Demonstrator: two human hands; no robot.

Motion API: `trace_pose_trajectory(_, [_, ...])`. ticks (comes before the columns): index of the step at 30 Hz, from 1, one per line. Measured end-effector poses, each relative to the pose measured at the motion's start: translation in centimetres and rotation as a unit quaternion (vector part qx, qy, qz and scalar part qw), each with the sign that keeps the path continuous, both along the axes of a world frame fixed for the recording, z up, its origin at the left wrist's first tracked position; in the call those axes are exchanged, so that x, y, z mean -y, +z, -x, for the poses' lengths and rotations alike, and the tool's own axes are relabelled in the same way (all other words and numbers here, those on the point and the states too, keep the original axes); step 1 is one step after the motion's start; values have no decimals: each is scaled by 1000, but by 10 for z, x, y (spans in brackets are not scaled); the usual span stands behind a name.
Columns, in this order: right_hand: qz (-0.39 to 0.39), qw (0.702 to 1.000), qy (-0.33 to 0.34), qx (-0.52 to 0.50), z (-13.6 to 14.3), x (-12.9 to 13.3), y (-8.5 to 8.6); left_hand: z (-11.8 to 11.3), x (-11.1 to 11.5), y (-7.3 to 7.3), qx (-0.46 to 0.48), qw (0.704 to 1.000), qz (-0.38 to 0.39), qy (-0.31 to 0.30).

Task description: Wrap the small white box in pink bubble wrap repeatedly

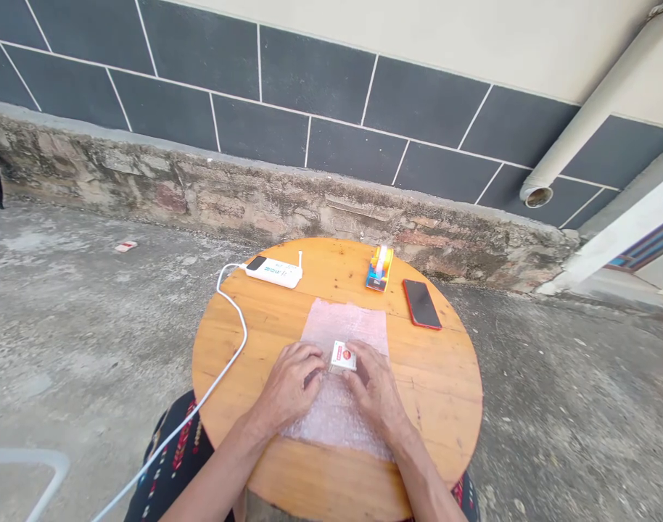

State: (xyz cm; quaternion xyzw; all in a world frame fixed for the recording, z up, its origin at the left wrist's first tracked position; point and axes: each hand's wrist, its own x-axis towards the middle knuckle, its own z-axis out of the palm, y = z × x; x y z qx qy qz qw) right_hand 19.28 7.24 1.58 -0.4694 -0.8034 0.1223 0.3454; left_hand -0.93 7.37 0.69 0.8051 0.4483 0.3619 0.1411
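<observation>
A small white box (pixel 343 357) with red print sits on a pink sheet of bubble wrap (pixel 353 319), near the sheet's middle. My right hand (pixel 376 380) has it by the right side, index finger at the top corner and thumb at the lower one. On the other side is my left hand (pixel 294 380), its fingers bent and the thumb apart from them. The left fingertips come very close to the box's left edge; whether they touch it I cannot tell. The bubble wrap lies flat, partly under both hands.
On the round wooden table (pixel 434 399) stand a yellow and blue tape dispenser (pixel 379 268), a red-edged phone (pixel 421 304) and a white device (pixel 273 271). Its white cable (pixel 243 326) runs down the left side. Behind is a stone-based tiled wall (pixel 331 152).
</observation>
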Motion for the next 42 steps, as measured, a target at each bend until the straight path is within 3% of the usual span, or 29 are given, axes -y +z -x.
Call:
trace_pose_trajectory(10, [10,1000,-3,-20,-1,-2,-3,1,0,-2,5,1000,-6,-4])
trace_pose_trajectory(16, [1,998,-48,-48,-13,13,26,2,1,3,29,1000,4,2])
trace_pose_trajectory(20, [13,998,27,62,-14,45,41,3,0,2,54,998,-2,22])
trace_pose_trajectory(26, [32,987,45,153,0,74,19,5,-1,0,78,996,-15,40])
trace_pose_trajectory(30, [-27,989,27,141,5,72,9,5,1,2,86,995,-19,35])
trace_pose_trajectory(33, [-30,993,31,113,7,71,10,4,2,3,96,995,-21,32])
trace_pose_trajectory(37, [-21,995,32,96,9,68,20,6,2,8,123,992,-8,20])
trace_pose_trajectory(42, [-35,991,25,126,8,51,41,16,7,29,189,975,98,-56])
